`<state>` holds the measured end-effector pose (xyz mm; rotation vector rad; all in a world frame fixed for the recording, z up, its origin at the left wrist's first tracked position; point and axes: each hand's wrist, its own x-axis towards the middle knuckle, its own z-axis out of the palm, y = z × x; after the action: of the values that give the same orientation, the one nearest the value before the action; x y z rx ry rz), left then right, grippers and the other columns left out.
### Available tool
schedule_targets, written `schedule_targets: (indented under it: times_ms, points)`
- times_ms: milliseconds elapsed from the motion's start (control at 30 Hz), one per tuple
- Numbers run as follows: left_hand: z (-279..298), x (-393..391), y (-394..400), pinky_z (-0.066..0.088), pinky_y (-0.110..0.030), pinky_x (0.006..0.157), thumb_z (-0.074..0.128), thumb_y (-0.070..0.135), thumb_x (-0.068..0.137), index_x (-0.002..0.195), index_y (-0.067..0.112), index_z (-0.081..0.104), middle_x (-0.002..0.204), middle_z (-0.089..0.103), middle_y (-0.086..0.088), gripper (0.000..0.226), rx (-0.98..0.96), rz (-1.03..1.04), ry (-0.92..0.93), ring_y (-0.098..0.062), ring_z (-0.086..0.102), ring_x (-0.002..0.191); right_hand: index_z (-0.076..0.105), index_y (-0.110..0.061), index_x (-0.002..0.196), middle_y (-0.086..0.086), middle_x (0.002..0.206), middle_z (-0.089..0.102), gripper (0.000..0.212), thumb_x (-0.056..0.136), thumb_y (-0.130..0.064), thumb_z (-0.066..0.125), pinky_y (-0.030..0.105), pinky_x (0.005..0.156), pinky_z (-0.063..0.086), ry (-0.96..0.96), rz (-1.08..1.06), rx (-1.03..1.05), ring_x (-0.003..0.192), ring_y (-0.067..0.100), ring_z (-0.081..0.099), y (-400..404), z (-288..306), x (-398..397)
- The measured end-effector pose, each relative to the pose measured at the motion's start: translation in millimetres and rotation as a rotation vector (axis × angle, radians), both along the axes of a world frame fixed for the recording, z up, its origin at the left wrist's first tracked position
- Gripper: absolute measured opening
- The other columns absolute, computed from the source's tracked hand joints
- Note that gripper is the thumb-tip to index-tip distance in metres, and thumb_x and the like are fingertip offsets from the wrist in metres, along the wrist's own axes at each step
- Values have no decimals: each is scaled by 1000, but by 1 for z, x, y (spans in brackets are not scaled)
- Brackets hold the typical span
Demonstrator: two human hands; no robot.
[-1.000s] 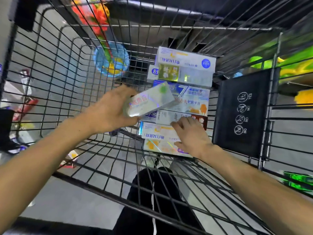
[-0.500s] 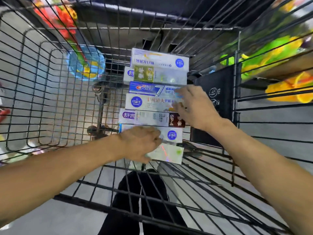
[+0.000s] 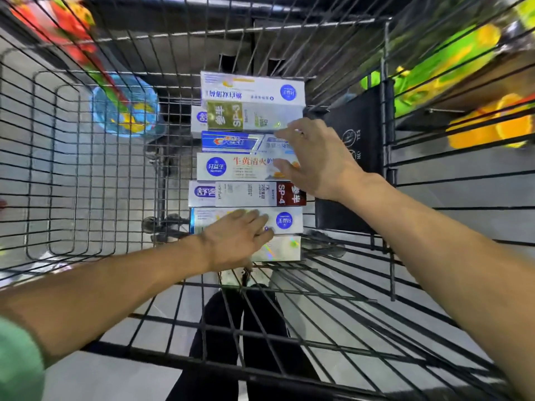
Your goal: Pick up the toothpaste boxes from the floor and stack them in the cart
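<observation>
Several toothpaste boxes [image 3: 249,166] lie side by side in a row on the floor of the black wire cart [image 3: 86,169], running from near to far. My left hand [image 3: 237,241] rests flat with straight fingers on the two nearest boxes, a white one with a blue round logo and a shiny holographic box [image 3: 282,248] beneath its fingertips. My right hand [image 3: 315,160] is spread open and presses the right ends of the middle boxes, covering part of the blue Crest box [image 3: 231,141] and the white box with red characters.
A black plastic child-seat flap [image 3: 356,151] stands at the cart's right side. Blue, red and yellow-green toys [image 3: 124,111] show through the wires on the left and right. My dark trouser legs [image 3: 246,342] are below the cart's near wall.
My left hand set the shiny box down at the near end of the row and now lies flat on it. My right hand moved from the near boxes up to the middle boxes' right ends.
</observation>
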<state>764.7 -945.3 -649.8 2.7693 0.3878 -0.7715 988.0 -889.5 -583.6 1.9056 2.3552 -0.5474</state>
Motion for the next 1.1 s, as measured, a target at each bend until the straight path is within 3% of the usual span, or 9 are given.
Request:
schedule_targets:
  times_ms: [100, 233, 367, 433, 567, 667, 800, 1000, 1100]
  points:
    - [0, -9, 13, 50, -43, 97, 77, 61, 75, 134, 12, 59, 132, 60, -19, 79, 91, -7, -77, -35, 60, 118, 43, -21, 148, 11, 151, 41, 59, 98, -51, 51, 44, 110, 31, -30, 6, -12, 134, 34, 39, -1, 1, -1]
    - [30, -21, 35, 36, -45, 108, 35, 58, 102, 154, 14, 31, 152, 39, -16, 68, 174, 84, -87, -33, 43, 133, 38, -23, 151, 9, 158, 33, 62, 98, -54, 46, 43, 116, 22, -61, 27, -33, 143, 31, 28, -2, 12, -5]
    - [92, -54, 61, 40, -47, 104, 18, 58, 98, 148, 11, 44, 144, 52, -16, 74, 230, 377, -65, -35, 50, 128, 37, -21, 152, 12, 161, 29, 77, 92, -66, 22, 48, 121, 20, -94, 30, -50, 148, 34, 25, 2, 49, -29]
    - [124, -80, 73, 30, -48, 115, 21, 58, 100, 155, 12, 34, 155, 40, -15, 73, 294, 511, -82, -34, 38, 141, 41, -18, 150, 17, 160, 33, 83, 88, -67, 16, 52, 119, 26, -117, 71, -38, 146, 38, 30, 9, 72, -48]
    - [193, -136, 77, 12, -46, 123, 19, 61, 103, 160, 13, 12, 166, 17, -12, 75, 413, 783, -17, -30, 16, 153, 56, -10, 139, 24, 148, 48, 75, 91, -61, 28, 57, 111, 36, -43, 119, 8, 135, 45, 45, 28, 122, -104]
    - [232, -190, 70, 20, -49, 121, 7, 63, 97, 158, 13, 25, 161, 31, -13, 81, 456, 1007, -47, -30, 26, 149, 50, -13, 145, 21, 153, 43, 82, 88, -65, 22, 55, 115, 32, -66, 205, 39, 140, 42, 41, 46, 165, -171]
    - [273, -293, 40, 41, -51, 103, 22, 61, 96, 140, 9, 55, 134, 61, -17, 76, 512, 1332, -162, -35, 54, 126, 58, -11, 139, 23, 146, 51, 77, 89, -63, 30, 56, 109, 41, -87, 370, 127, 133, 42, 50, 62, 207, -279]
    - [295, -488, -56, 43, -52, 102, 25, 61, 95, 136, 9, 58, 133, 63, -18, 75, 606, 1673, -152, -37, 59, 121, 63, -9, 131, 21, 140, 57, 75, 89, -64, 33, 53, 106, 44, -103, 600, 201, 128, 40, 55, 44, 242, -485]
    - [284, -582, -116, 43, -54, 103, 27, 61, 96, 135, 7, 60, 132, 63, -20, 75, 649, 1810, -87, -39, 59, 121, 57, -14, 139, 18, 149, 50, 77, 89, -66, 30, 52, 110, 40, -64, 697, 208, 135, 38, 49, 19, 239, -583]
